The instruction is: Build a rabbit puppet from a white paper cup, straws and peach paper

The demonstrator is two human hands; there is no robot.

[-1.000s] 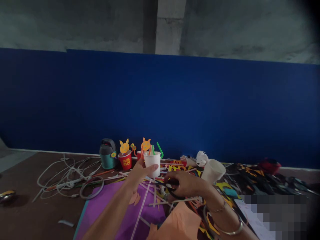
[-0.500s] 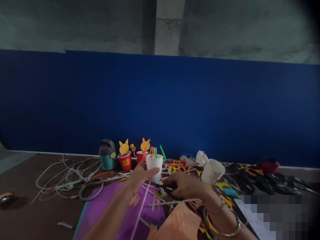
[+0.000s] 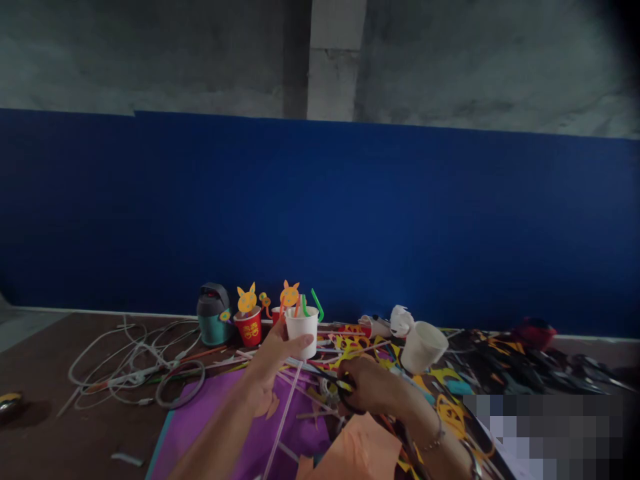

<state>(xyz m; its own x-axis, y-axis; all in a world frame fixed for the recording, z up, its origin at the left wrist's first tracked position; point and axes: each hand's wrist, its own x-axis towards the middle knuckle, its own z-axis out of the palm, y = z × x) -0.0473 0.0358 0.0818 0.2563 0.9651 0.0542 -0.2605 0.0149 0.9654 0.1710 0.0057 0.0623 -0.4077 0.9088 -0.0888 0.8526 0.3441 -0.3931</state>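
Observation:
My left hand is closed around the side of a white paper cup, with the thumb across its front. Green bendy straws and orange straws stick up out of the cup, which is held above the craft pile. In my right hand is a pair of scissors with dark handles, gripped by the finger loops. Their blades point left, close below the cup's bottom; whether they touch it I cannot tell. Under my hands lie a purple sheet and an orange paper piece.
Two red cups, the nearer one plainly visible, carry paper animal heads behind my left hand. A teal and grey container and tangled white cables are at the left. Another white cup stands right. Paper scraps and more scissors spread rightward.
The cup in my left hand has shifted slightly left. My right hand has lowered a little, and the scissors in it show more plainly, their blades pointing toward the cup's base.

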